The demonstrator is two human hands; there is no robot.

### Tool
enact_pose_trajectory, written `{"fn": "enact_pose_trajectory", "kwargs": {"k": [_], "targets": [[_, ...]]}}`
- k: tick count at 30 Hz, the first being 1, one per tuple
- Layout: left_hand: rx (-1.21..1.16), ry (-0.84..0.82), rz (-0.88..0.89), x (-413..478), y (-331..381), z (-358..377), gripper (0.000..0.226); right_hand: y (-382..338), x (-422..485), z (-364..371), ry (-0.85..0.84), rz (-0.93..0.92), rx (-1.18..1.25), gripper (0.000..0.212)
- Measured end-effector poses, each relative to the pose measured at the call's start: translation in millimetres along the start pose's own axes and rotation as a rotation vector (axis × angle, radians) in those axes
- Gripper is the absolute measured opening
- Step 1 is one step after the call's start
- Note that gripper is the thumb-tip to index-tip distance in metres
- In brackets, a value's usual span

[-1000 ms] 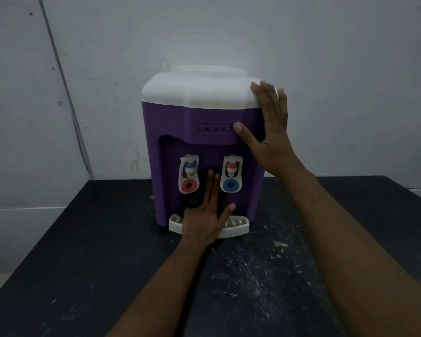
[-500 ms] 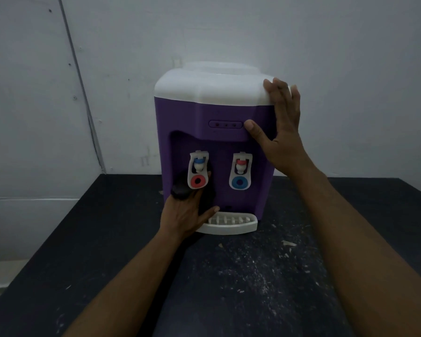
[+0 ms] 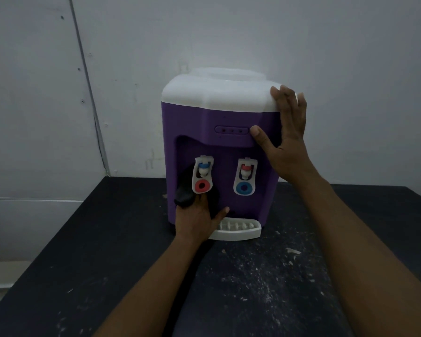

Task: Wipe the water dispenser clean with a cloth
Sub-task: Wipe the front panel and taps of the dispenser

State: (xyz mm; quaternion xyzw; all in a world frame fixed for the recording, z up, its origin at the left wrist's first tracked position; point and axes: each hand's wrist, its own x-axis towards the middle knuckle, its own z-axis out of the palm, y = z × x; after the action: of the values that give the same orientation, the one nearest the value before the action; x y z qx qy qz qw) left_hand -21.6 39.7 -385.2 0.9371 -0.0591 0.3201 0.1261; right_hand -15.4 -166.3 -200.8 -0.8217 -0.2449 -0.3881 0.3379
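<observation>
A: Nearest us, at the dispenser (image 3: 187, 122), what do we see?

B: Our left hand (image 3: 197, 222) reaches into its recess just above the tray (image 3: 236, 231) and presses the cloth (image 3: 184, 195) beside the red tap (image 3: 202, 177). The thumb is spread. The cloth hides most fingers, so we cannot tell their curl.

A: Farther up?

B: Our right hand (image 3: 289, 142) lies flat on its upper right corner, fingers straight and together, thumb apart. The dispenser stands on the table (image 3: 107, 239).

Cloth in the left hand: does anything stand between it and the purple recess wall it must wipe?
Nothing visible does. The black cloth, carried on the left hand, lies in the water dispenser's recess beside the red-button tap, which only covers part of it from the camera.
</observation>
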Motion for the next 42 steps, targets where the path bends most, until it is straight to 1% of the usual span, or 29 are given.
{"fn": "enact_pose_trajectory", "kwargs": {"k": [4,7,11,13,15,17,20,22,26,29,31,33,35,36,38,40,42], "targets": [[-0.041,-0.123,-0.012,-2,13,1,0.108,-1,0,2,0.017,-0.001,-0.01,0.082],[-0.143,-0.115,0.03,-1,28,0,0.119,-2,0,3,0.017,0.005,-0.012,0.081],[-0.169,-0.167,0.155,-1,46,4,0.122,-3,0,2,0.008,0.009,-0.021,0.081],[-0.174,-0.208,0.219,1,43,5,0.118,-2,0,2,0.007,0.008,-0.019,0.082],[-0.144,-0.2,0.305,4,27,4,0.112,-1,0,2,0.003,0.005,-0.021,0.081],[-0.093,-0.164,0.395,6,7,0,0.102,0,-1,2,-0.002,0.003,-0.02,0.081],[0.051,-0.043,0.504,8,-13,-6,0.082,1,0,2,0.002,0.002,-0.019,0.081],[0.121,-0.015,0.579,12,-18,-7,0.074,2,0,3,0.007,0.0,-0.023,0.08],[0.136,-0.002,0.672,15,-21,-16,0.077,1,-2,4,0.028,0.008,-0.062,0.081],[0.128,-0.039,0.769,14,-24,-19,0.075,-7,-9,6,0.084,0.024,-0.135,0.078],[0.082,-0.054,0.754,11,-22,-24,0.073,-14,-25,13,0.186,0.036,-0.142,0.07],[0.016,-0.05,0.67,9,-15,-34,0.069,-19,-54,25,0.293,0.022,-0.146,0.059],[-0.102,-0.024,0.552,8,-4,-46,0.064,-20,-92,40,0.318,0.032,-0.126,0.046],[-0.178,-0.008,0.5,9,2,-51,0.06,-20,-112,48,0.276,0.058,-0.078,0.043],[-0.336,0.023,0.407,10,10,-62,0.049,-25,-145,59,0.092,0.17,0.063,0.047],[-0.45,0.047,0.299,11,17,-72,0.042,-31,-164,67,-0.083,0.27,0.113,0.062],[-0.514,0.044,0.217,12,23,-81,0.041,-34,-171,76,-0.143,0.333,0.118,0.076]]}}
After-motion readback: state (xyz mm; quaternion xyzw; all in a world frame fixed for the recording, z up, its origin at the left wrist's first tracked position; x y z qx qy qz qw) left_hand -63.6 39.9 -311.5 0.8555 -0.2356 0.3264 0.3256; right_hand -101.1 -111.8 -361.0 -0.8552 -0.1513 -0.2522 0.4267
